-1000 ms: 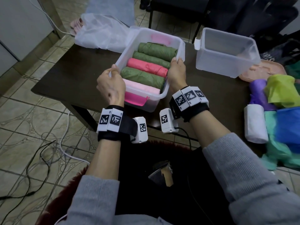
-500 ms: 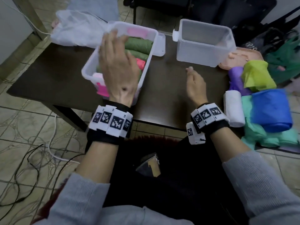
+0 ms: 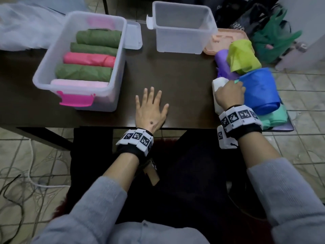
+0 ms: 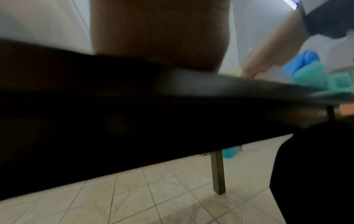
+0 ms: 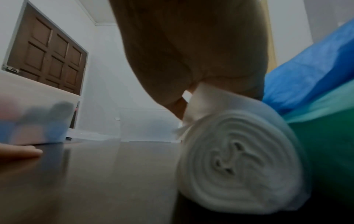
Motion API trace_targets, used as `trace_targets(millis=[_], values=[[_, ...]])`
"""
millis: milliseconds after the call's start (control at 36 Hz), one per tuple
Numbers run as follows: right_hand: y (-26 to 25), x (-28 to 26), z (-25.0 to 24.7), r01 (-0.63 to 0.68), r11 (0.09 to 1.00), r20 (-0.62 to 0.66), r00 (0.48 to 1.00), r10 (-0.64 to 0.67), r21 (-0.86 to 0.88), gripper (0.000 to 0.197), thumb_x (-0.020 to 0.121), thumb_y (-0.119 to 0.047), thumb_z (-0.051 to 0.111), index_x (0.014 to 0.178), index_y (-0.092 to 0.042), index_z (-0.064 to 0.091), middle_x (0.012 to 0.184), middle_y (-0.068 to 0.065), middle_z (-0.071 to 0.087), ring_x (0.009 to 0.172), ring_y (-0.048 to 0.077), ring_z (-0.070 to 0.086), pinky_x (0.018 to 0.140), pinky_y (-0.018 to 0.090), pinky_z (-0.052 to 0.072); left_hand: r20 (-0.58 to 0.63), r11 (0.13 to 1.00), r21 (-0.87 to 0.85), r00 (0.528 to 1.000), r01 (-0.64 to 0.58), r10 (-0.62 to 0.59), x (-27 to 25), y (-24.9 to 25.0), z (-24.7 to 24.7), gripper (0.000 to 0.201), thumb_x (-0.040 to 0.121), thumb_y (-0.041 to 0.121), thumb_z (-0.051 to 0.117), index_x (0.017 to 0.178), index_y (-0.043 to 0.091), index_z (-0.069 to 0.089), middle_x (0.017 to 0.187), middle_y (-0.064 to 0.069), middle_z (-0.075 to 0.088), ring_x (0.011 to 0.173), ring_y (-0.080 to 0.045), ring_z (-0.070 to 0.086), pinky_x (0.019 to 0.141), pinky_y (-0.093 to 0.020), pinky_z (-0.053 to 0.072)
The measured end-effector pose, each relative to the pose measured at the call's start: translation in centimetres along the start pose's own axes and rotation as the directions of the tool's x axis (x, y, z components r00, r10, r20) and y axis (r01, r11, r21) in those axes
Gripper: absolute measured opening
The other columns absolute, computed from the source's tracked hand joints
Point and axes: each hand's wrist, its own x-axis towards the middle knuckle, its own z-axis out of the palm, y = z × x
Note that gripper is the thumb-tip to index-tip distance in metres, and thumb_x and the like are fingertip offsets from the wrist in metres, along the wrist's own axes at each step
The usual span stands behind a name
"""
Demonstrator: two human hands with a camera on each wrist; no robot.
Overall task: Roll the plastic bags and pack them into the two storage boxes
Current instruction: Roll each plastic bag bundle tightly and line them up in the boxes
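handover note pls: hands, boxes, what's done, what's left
Left hand: flat on the table, fingers spread, holding nothing.
Right hand: gripping the white roll beside the bag pile at the table's right.
Left box: filled with a row of rolled bags.
Right box: empty.
Left: pack the white roll, then the pile's other bags, into the right box.

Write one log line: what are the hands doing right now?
left hand: flat on table | right hand: gripping white roll | right box: empty
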Motion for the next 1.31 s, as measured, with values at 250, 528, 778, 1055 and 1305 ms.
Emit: trace_targets(millis=[250, 528, 778, 1055, 1305], values=[[-1.9, 0.5, -0.6, 0.172, 0.967, 0.133, 0.971, -0.199, 0.19, 0.038, 0.094, -0.026, 0.049, 0.107, 0.008, 0.062, 0.113, 0.027, 0.06, 0.111, 0.038, 0.053, 0.094, 0.038, 0.038, -0.004, 1.0, 0.002, 1.0, -0.004, 0.004, 0.0, -0.3, 0.3, 0.059, 0.098, 0.049, 0.024, 0.15, 0.023, 0.018, 0.159, -0.003, 0.008, 0.147, -0.021, -0.001, 0.118, -0.044, -0.002], [-3.2, -0.3, -1.1, 0.078, 0.981, 0.291, 0.948, -0.128, 0.177, 0.044, 0.085, -0.031, 0.066, 0.112, 0.003, 0.058, 0.114, 0.019, 0.061, 0.103, 0.031, 0.057, 0.075, 0.03, 0.039, -0.003, 0.999, -0.032, 1.0, -0.005, 0.005, 0.0, -0.4, 0.2, 0.058, 0.099, 0.048, 0.025, 0.15, 0.023, 0.019, 0.159, -0.002, 0.008, 0.147, -0.02, -0.002, 0.118, -0.043, -0.004], [-4.0, -1.2, -0.8, 0.003, 0.986, 0.41, 0.909, -0.071, 0.165, 0.058, 0.074, -0.03, 0.076, 0.117, 0.002, 0.053, 0.102, 0.01, 0.056, 0.09, 0.024, 0.054, 0.07, 0.029, 0.038, -0.007, 0.991, -0.132, 1.0, -0.006, 0.005, 0.3, -0.6, 0.2, 0.056, 0.098, 0.046, 0.034, 0.148, 0.021, 0.027, 0.158, -0.003, 0.014, 0.147, -0.019, 0.002, 0.117, -0.041, -0.004], [-8.0, -3.1, -0.8, 0.513, 0.844, -0.011, 0.855, -0.518, 0.156, 0.053, 0.072, -0.015, 0.07, 0.119, -0.011, 0.045, 0.115, 0.011, 0.061, 0.108, 0.032, 0.056, 0.088, 0.039, 0.04, 0.473, 0.28, -0.819, 0.865, 0.502, -0.168, 1.4, 1.5, -5.3, 0.087, 0.092, 0.068, 0.015, 0.089, 0.0, 0.07, 0.083, -0.016, 0.072, 0.074, -0.028, 0.071, 0.063, -0.034, 0.059], [-8.0, -4.5, -1.0, 0.836, 0.524, 0.165, 0.547, -0.821, -0.165, 0.065, 0.073, -0.016, 0.068, 0.132, -0.015, 0.042, 0.121, 0.009, 0.047, 0.114, 0.028, 0.046, 0.091, 0.043, 0.033, 0.532, -0.101, -0.845, 0.845, 0.525, -0.058, 5.6, 0.7, -7.9, 0.024, 0.1, 0.025, 0.043, 0.094, 0.007, 0.057, 0.086, -0.009, 0.062, 0.072, -0.02, 0.063, 0.055, -0.031, 0.056]])
